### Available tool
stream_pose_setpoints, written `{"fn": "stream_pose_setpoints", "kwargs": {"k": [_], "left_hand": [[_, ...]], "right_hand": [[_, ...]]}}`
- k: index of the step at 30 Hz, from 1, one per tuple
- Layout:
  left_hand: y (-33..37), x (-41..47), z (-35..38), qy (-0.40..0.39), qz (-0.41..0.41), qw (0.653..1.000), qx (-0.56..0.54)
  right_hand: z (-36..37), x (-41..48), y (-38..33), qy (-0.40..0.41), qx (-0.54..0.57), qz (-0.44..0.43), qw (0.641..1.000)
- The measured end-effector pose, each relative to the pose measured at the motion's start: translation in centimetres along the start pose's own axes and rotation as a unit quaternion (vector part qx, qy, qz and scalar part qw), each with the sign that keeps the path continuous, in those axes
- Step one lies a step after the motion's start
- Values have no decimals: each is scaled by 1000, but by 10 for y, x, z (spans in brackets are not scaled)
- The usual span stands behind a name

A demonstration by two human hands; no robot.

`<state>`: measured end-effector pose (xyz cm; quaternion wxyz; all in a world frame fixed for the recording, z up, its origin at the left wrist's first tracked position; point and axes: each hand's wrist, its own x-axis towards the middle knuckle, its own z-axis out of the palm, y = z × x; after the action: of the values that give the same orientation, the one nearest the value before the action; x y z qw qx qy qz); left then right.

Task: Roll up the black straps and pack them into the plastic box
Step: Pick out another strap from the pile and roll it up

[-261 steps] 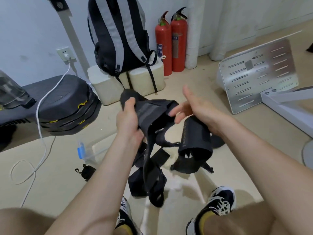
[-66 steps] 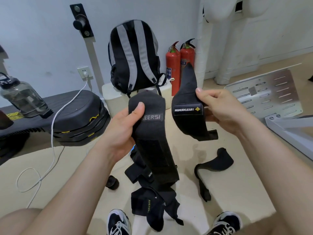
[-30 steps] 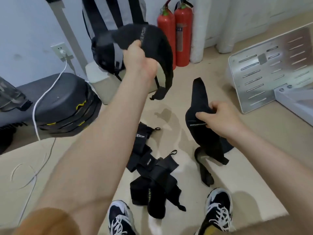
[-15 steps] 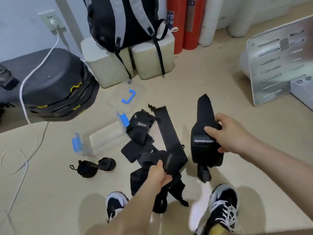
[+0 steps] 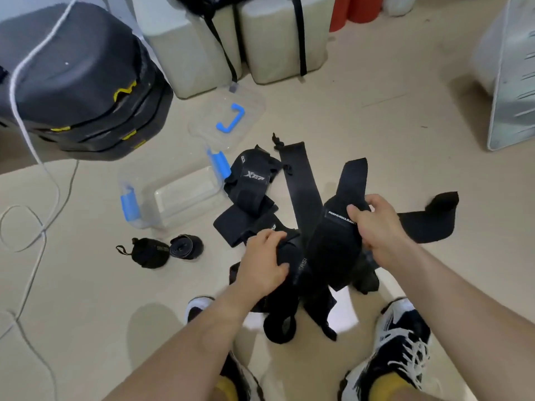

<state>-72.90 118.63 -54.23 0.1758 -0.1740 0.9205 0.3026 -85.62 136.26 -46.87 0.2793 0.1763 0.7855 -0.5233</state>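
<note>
Beige floor (image 5: 376, 117), clutter along wall. Loose pile of flat black fabric straps (image 5: 252, 195) mid-floor, overlapping: prob. snag risk, w/ tails dragging neighbours & any roll going slack. Clear plastic box w/ blue latches (image 5: 150, 198) just left of pile, clear lid (image 5: 249, 99) off behind it, no strap inside yet. Right hand (image 5: 379, 224) clamped on wide labelled black strap (image 5: 333, 250); left hand (image 5: 263, 261) gripping second black strap (image 5: 299, 273) on pile. Two rolled black straps (image 5: 150, 253) near box, outside it.

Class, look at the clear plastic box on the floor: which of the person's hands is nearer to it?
Left. The left hand grips a strap just right of the box; the right hand holds another strap farther right.
</note>
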Motion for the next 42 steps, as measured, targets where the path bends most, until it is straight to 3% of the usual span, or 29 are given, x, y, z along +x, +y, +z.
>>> {"fn": "stream_pose_setpoints", "kwargs": {"k": [2, 4, 6, 9, 11, 14, 17, 22, 26, 27, 29, 30, 32, 38, 42], "left_hand": [[19, 4, 13, -69, 79, 990, 95], [32, 9, 23, -126, 100, 966, 203], [42, 15, 15, -128, 100, 955, 250], [51, 11, -23, -138, 53, 986, 71], [64, 1, -65, -73, 46, 996, -31], [95, -20, -134, 41, 77, 994, -59], [135, -49, -190, 49, 163, 985, 0], [176, -107, -228, -89, 207, 971, -80], [188, -149, -240, -4, 208, 950, -231], [188, -157, -244, 24, 198, 939, -280], [190, -168, -254, 67, 170, 912, -367], [192, -171, -259, 82, 163, 896, -404], [195, -177, -266, 121, 148, 870, -454], [200, -186, -277, 147, 138, 801, -564], [205, -184, -287, 134, 121, 746, -641]], "right_hand": [[-2, 4, 4, -2, 6, 16, 1000], [-6, 6, 3, -11, 5, 20, 1000], [-13, 4, -6, -21, -3, 4, 1000], [-29, -5, -33, -45, -23, -30, 998], [-42, -17, -59, -74, -43, -60, 995], [-62, -48, -106, -111, -41, -121, 986], [-84, -93, -150, -160, 48, -166, 972], [-100, -154, -198, -249, 236, -214, 915], [-99, -178, -206, -210, 404, -171, 874], [-98, -182, -197, -218, 392, -168, 878], [-91, -196, -164, -288, 230, -166, 915], [-86, -203, -143, -346, 127, -165, 915], [-75, -210, -108, -438, 11, -173, 882], [-67, -208, -74, -435, -24, -199, 878], [-61, -205, -64, -368, -54, -184, 910]]}}
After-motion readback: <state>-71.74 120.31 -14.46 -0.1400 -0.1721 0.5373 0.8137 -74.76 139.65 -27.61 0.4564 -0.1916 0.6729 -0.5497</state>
